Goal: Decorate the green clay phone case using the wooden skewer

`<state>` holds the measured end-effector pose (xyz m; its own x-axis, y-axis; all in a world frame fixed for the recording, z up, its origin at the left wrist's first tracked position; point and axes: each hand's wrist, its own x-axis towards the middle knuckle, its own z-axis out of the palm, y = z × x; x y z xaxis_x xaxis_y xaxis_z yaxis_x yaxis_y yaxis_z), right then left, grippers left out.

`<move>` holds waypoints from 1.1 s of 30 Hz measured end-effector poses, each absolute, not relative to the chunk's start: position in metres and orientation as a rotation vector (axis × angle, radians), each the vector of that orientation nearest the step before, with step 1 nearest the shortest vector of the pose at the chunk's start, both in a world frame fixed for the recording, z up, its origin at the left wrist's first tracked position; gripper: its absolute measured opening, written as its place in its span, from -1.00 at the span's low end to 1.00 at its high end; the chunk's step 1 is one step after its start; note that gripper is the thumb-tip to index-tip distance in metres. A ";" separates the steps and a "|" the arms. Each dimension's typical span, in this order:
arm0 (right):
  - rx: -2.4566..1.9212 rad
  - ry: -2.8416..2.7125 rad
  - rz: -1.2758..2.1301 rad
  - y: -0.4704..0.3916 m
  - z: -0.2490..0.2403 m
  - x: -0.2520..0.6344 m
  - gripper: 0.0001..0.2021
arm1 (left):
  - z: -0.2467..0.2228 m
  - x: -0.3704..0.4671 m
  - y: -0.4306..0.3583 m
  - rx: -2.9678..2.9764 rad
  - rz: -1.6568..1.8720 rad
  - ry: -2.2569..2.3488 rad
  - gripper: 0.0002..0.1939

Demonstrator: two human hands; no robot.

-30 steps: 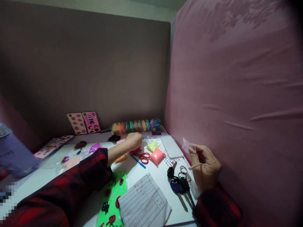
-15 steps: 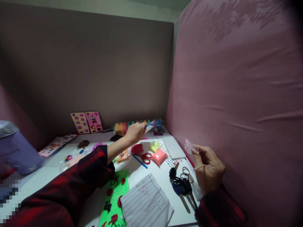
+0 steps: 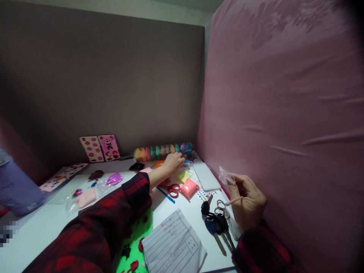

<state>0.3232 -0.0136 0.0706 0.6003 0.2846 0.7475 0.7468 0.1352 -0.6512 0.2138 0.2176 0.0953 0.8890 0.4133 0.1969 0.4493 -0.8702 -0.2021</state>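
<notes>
2 hands apart over a cluttered table (image 3: pixel 36 233)

The right hand (image 3: pixel 248 201) pinches a crumpled clear wrapper (image 3: pixel 224 174), a thin stick (image 3: pixel 234 201) lying across that hand, with keys (image 3: pixel 217 223) just beside it. The left hand (image 3: pixel 172 163), fingers bent, is in front of the coloured tubs (image 3: pixel 155 151); whether it holds anything, I cannot tell. Near it lie red scissors (image 3: pixel 174 191), a yellow packet (image 3: pixel 184 176) and a coral packet (image 3: pixel 189 187).

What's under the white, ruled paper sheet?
The white, ruled paper sheet overlaps the right side of the flat, bright green panel; white tabletop shows to its right. Anything beneath the sheet's middle is hidden.
</notes>
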 end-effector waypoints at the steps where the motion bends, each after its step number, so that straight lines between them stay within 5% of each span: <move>1: -1.444 -0.936 -0.415 -0.014 0.071 0.323 -0.86 | 0.094 0.215 0.218 -2.831 -0.173 -0.665 -0.79; 15: -1.457 -0.935 -0.377 -0.014 0.071 0.323 -0.84 | 0.146 0.168 0.235 -2.845 -0.142 -0.975 -0.74; 33: -1.477 -0.947 -0.467 -0.015 0.072 0.322 -0.85 | 0.124 0.138 0.243 -2.847 0.089 -1.325 -0.74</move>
<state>0.3222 -0.0148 0.0717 0.5800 0.2777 0.7658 0.7765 0.0958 -0.6228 0.1378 0.2428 0.1240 0.6427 0.7644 -0.0515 0.7644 -0.6443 -0.0241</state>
